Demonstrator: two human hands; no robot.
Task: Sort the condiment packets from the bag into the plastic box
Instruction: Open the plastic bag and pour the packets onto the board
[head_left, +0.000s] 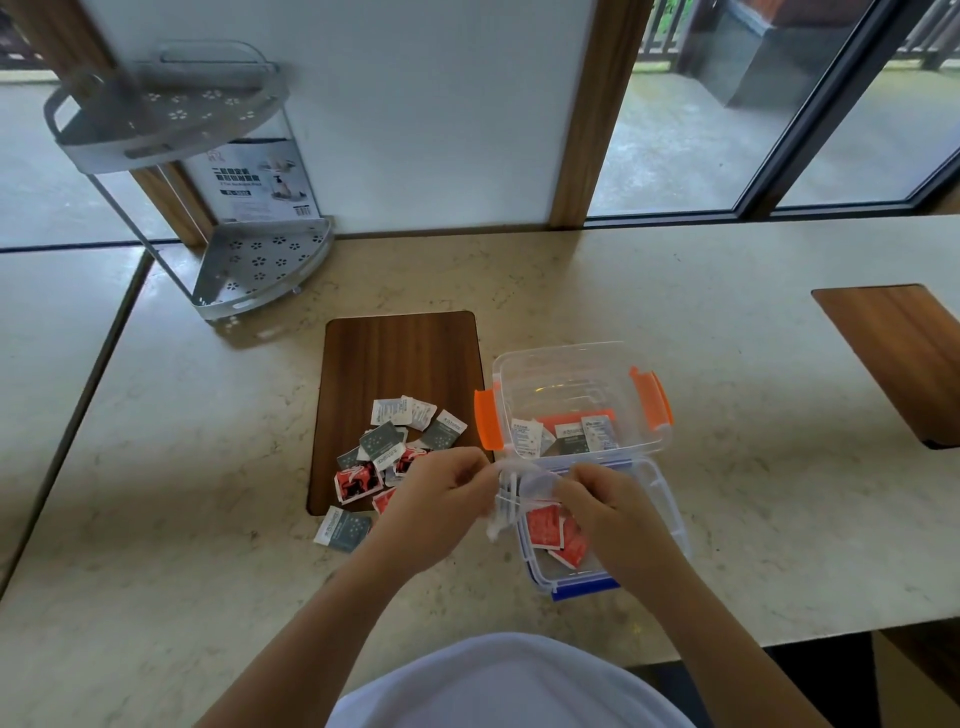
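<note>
My left hand (441, 491) and my right hand (597, 501) both pinch a clear plastic bag (511, 491) stretched between them, just in front of the boxes. A clear plastic box with orange latches (644, 400) holds several white and grey packets (566, 434). Nearer to me, a clear box with blue trim (670, 512) holds red packets (545, 527), partly hidden by my right hand. A loose pile of white, grey and red packets (395, 447) lies on the wooden inset (400, 353) left of the boxes. One grey packet (343, 527) lies on the stone counter.
A two-tier metal corner rack (260, 260) with a printed card stands at the back left against the wall. A second wooden inset (898, 353) sits at the right. The counter's front edge runs just before my body. Windows stand behind the counter.
</note>
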